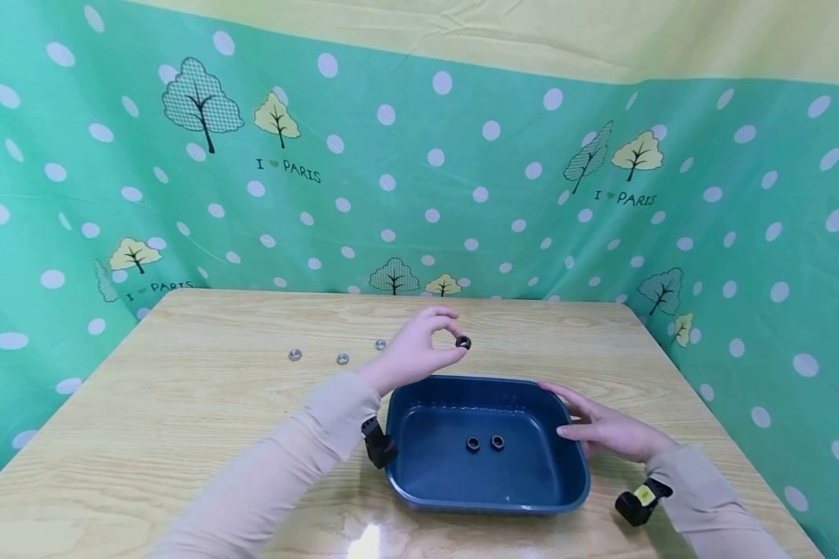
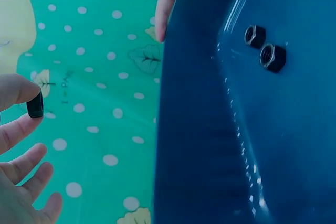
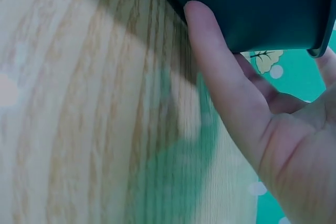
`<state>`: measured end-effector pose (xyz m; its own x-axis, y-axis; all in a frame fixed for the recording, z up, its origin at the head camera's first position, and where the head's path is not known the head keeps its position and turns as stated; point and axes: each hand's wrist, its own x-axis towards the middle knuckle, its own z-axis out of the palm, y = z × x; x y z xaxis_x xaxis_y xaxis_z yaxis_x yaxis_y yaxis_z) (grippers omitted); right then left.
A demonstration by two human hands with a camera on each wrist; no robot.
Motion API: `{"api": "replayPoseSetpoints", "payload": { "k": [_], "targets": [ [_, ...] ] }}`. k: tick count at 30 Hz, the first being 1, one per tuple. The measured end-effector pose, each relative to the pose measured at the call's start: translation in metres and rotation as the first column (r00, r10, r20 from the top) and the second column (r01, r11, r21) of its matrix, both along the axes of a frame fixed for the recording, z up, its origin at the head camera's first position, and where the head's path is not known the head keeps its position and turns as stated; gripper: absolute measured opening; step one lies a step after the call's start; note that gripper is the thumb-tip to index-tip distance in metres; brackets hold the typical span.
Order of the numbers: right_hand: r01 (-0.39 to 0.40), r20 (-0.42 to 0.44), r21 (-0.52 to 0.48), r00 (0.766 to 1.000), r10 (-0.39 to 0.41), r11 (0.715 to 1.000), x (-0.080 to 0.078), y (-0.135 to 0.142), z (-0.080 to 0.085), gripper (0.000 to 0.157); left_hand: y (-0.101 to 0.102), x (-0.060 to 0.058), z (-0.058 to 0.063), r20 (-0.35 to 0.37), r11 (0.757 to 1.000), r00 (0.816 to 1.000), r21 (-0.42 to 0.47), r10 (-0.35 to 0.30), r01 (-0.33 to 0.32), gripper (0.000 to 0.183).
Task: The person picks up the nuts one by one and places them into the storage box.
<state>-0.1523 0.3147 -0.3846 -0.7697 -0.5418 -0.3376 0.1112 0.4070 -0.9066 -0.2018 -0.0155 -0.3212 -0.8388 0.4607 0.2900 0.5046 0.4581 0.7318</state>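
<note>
My left hand [image 1: 419,349] pinches a black hex nut [image 1: 464,342] between thumb and index finger, above the table just beyond the blue plastic basin's [image 1: 489,508] far edge. The other fingers of that hand are spread apart in the left wrist view. Two more dark hex nuts [image 2: 255,36] lie close together on the basin floor. My right hand [image 1: 611,428] grips the basin's right side near the far corner, with digits both over the rim and against the outer wall. In the right wrist view one finger [image 3: 220,66] presses the wall's outside.
Three silver nuts, among them a left one [image 1: 295,355], lie spread on the wooden table [image 1: 203,373] left of the basin. A green dotted curtain [image 1: 405,155] hangs behind and at both sides of the table.
</note>
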Motion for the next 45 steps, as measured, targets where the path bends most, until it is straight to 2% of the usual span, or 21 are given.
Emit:
{"api": "replayPoseSetpoints", "payload": {
  "k": [14, 27, 35, 45],
  "targets": [
    [-0.005, 0.005, -0.018, 1.0, 0.005, 1.0, -0.001, 0.001, -0.001, 0.072, 0.016, -0.006, -0.013, 0.008, 0.999, 1.0, 0.044, -0.019, 0.018, 0.011],
    [-0.007, 0.008, -0.028, 1.0, 0.007, 1.0, -0.001, 0.001, -0.002, 0.071, 0.024, -0.014, -0.034, 0.064, 0.997, 0.998, 0.073, -0.002, -0.002, 0.01],
    [-0.003, 0.008, -0.005, 1.0, 0.003, 1.0, -0.001, 0.001, -0.003, 0.071, 0.028, -0.014, -0.039, 0.092, 0.999, 0.996, 0.048, 0.005, -0.01, 0.012],
    [0.023, 0.014, 0.037, 1.0, -0.024, 0.999, 0.0, -0.001, -0.002, 0.073, 0.036, -0.011, -0.04, 0.098, 0.999, 0.995, 0.022, -0.034, 0.032, 0.012]
  ]
}}
